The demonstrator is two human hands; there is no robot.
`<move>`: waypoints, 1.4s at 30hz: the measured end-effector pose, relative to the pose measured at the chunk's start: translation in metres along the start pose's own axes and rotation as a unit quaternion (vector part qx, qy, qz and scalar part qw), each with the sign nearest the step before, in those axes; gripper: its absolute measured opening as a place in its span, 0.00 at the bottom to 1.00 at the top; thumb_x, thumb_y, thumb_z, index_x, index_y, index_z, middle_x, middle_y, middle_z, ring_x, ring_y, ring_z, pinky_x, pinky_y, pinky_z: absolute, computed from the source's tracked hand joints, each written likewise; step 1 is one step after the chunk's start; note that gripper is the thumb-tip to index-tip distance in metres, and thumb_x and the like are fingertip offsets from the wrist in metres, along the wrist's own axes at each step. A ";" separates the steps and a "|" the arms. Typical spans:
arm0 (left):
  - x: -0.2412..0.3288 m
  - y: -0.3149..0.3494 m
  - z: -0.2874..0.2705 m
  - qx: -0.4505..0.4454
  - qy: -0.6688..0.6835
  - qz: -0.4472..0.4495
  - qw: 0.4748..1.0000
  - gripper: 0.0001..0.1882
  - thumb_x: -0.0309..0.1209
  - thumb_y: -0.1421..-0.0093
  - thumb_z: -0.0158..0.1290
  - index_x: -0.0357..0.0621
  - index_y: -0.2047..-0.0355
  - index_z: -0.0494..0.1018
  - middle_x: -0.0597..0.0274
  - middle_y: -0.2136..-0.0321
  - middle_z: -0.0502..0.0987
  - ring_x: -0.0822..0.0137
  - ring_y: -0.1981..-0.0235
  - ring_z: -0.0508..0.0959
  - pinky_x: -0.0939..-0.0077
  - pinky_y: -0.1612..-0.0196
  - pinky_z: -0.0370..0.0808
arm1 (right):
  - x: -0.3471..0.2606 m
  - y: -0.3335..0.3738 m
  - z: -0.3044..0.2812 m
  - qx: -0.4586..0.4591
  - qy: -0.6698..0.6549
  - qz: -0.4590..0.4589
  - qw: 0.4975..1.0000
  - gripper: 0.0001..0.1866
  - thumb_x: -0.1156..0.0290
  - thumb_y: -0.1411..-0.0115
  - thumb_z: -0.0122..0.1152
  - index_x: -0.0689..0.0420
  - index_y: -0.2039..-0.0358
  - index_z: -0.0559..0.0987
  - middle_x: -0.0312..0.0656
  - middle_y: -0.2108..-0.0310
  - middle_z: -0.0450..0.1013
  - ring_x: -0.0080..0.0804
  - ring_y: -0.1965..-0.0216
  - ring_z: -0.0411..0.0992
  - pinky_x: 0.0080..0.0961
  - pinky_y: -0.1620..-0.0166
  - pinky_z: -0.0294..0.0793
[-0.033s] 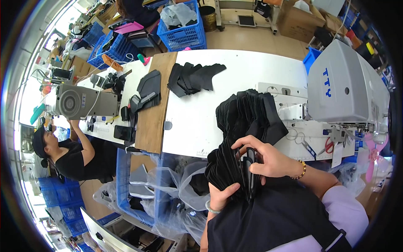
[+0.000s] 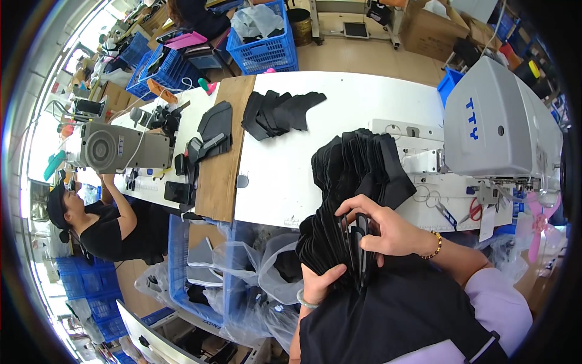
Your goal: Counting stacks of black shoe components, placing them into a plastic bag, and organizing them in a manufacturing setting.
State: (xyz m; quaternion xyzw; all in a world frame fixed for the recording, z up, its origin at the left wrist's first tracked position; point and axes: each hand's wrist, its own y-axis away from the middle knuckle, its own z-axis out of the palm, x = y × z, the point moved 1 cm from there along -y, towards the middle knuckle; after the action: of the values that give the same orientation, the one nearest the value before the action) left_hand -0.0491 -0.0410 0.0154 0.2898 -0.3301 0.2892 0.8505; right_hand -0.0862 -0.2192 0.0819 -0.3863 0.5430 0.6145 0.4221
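A fanned black bundle (image 2: 321, 241) of thin, flat pieces sits at the near edge of the white bench (image 2: 276, 182), its lower end overhanging toward the person's dark apron (image 2: 388, 315). The left hand (image 2: 318, 282) grasps that lower end, thumb laid over the pieces. The right hand (image 2: 393, 230) grips the bundle's right side, index finger bent over the top and thumb pressed against a dark part with a shiny edge; how many layers it pinches cannot be told.

Just beyond the hands, a thick black stack (image 2: 357, 162) stands on the bench, touching the bundle. A smaller black pile (image 2: 279, 113) lies toward the far left corner, beside a wooden board (image 2: 219, 167) along the left edge. A grey sewing machine (image 2: 503, 121) occupies the right end; near the bench's near right corner lie blue snips (image 2: 447, 216) and red-handled scissors (image 2: 473, 212). Below the near edge, a blue crate (image 2: 179, 258) holds clear plastic bags (image 2: 276, 264).
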 end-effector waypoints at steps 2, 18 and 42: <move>0.000 0.001 0.000 0.010 0.000 -0.001 1.000 0.33 0.22 0.60 0.57 0.30 0.51 0.63 0.55 0.56 0.72 0.64 0.56 0.72 0.72 0.49 0.66 | 0.004 -0.001 0.000 0.003 -0.008 0.000 1.000 0.28 0.80 0.52 0.49 0.54 0.48 0.57 0.48 0.57 0.65 0.24 0.81 0.72 0.18 0.83 0.75; -0.009 0.001 -0.005 -0.003 0.030 0.024 0.999 0.37 0.25 0.61 0.58 0.32 0.48 0.61 0.56 0.54 0.69 0.64 0.53 0.70 0.71 0.47 0.63 | 0.020 -0.001 0.014 0.159 0.043 -0.083 0.983 0.19 0.64 0.48 0.63 0.56 0.67 0.62 0.38 0.69 0.68 0.21 0.63 0.67 0.18 0.71 0.67; 0.001 -0.002 0.004 -0.012 0.006 0.015 1.000 0.33 0.23 0.57 0.58 0.30 0.49 0.62 0.55 0.53 0.70 0.66 0.53 0.71 0.72 0.47 0.63 | 0.000 -0.005 -0.003 0.084 0.025 -0.020 0.996 0.24 0.75 0.48 0.52 0.54 0.51 0.57 0.43 0.69 0.71 0.22 0.89 0.67 0.16 0.88 0.65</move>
State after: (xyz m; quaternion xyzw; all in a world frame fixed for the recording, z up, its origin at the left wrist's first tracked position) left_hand -0.0484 -0.0448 0.0183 0.2731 -0.3326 0.2997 0.8515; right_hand -0.0814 -0.2223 0.0794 -0.3756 0.5957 0.5481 0.4513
